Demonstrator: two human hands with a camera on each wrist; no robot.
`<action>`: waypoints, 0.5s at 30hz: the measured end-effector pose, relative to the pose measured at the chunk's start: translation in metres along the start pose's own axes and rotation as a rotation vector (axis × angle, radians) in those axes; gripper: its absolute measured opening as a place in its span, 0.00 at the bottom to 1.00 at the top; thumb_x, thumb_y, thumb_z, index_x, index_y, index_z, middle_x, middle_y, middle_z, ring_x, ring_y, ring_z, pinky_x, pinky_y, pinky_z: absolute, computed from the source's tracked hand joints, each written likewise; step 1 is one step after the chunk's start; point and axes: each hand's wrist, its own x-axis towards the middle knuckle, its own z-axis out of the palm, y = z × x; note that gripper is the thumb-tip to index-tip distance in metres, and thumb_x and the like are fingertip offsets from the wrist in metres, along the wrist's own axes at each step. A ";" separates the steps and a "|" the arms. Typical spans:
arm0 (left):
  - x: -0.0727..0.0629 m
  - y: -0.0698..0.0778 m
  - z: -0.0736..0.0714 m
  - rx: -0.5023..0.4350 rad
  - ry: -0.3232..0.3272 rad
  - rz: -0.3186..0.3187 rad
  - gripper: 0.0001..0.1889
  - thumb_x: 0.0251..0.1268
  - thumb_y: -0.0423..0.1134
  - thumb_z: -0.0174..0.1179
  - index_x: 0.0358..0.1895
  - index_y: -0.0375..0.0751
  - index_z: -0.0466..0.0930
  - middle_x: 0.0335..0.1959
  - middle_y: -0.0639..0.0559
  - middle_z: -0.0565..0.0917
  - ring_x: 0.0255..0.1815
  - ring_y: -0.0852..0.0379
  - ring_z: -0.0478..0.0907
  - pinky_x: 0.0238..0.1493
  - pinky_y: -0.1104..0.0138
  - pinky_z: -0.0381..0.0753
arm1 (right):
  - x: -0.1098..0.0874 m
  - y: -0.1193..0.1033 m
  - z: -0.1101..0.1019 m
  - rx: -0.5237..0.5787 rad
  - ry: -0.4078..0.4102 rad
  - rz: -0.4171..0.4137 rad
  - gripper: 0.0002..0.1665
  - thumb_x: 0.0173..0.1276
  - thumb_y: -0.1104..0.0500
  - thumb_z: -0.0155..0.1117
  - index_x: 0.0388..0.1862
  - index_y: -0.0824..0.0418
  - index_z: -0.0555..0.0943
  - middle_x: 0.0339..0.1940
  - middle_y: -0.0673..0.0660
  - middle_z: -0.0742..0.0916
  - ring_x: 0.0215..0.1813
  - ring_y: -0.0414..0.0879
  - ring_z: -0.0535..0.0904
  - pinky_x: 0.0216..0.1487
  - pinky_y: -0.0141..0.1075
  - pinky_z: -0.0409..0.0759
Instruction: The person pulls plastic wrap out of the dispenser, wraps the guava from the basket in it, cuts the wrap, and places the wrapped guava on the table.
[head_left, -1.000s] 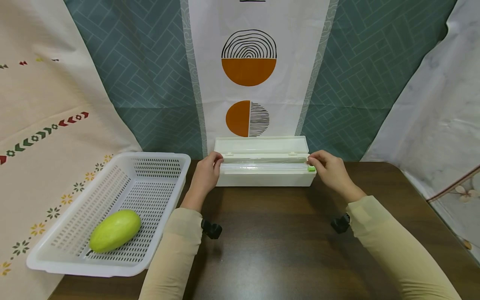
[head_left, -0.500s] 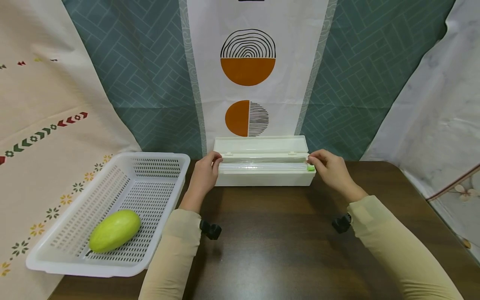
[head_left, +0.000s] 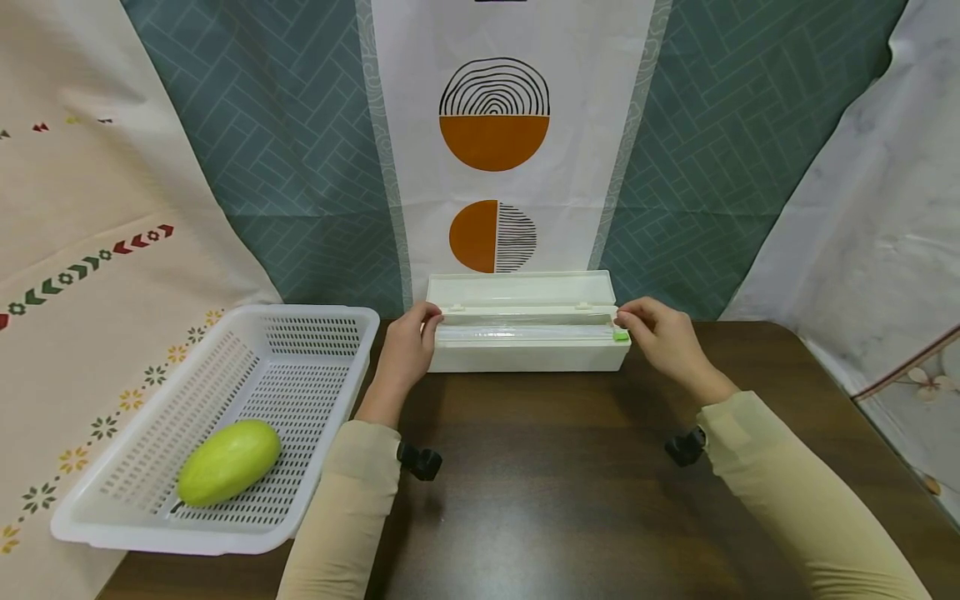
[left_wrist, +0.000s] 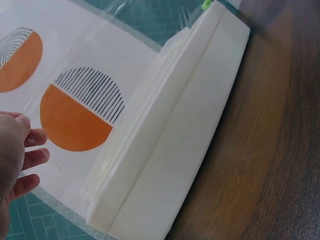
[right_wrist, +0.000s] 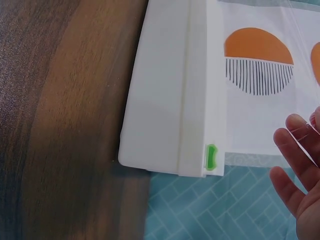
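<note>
A long white cling film dispenser (head_left: 528,358) stands at the back of the table with its lid (head_left: 521,289) raised. Clear cling film (head_left: 525,332) shows along its opening, and a green slider (right_wrist: 211,157) sits at the right end. My left hand (head_left: 405,350) pinches one corner of the film between thumb and forefinger, just above the dispenser's left end. At the opposite end my right hand (head_left: 662,340) pinches the other corner. In the left wrist view the film is drawn up as a thin transparent sheet, its edge reaching the left hand (left_wrist: 15,160).
To the left stands a white perforated plastic basket (head_left: 360,358) holding one oval yellow-green fruit (head_left: 228,463). Dark wooden tabletop (head_left: 525,483) lies in front of the dispenser. Patterned cloths (head_left: 300,167) hang close behind and at both sides.
</note>
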 end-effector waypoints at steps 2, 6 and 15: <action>0.000 0.000 -0.001 -0.003 0.006 0.007 0.05 0.68 0.33 0.54 0.43 0.36 0.76 0.38 0.42 0.84 0.41 0.47 0.81 0.46 0.56 0.80 | 0.000 -0.001 0.000 -0.002 0.005 0.001 0.06 0.66 0.63 0.61 0.37 0.64 0.82 0.32 0.60 0.88 0.31 0.31 0.78 0.30 0.17 0.69; 0.000 0.002 -0.002 -0.009 0.018 0.020 0.05 0.68 0.33 0.54 0.42 0.35 0.76 0.38 0.42 0.84 0.42 0.46 0.81 0.46 0.56 0.80 | 0.000 -0.002 -0.001 0.002 0.012 -0.002 0.06 0.66 0.63 0.61 0.37 0.64 0.82 0.32 0.60 0.89 0.31 0.33 0.79 0.30 0.16 0.69; -0.002 0.002 -0.002 -0.019 0.051 0.040 0.05 0.67 0.32 0.55 0.41 0.34 0.76 0.38 0.41 0.84 0.43 0.46 0.82 0.48 0.56 0.80 | 0.000 -0.005 -0.004 0.023 0.037 -0.028 0.04 0.64 0.64 0.63 0.36 0.65 0.83 0.30 0.60 0.88 0.30 0.41 0.81 0.30 0.16 0.69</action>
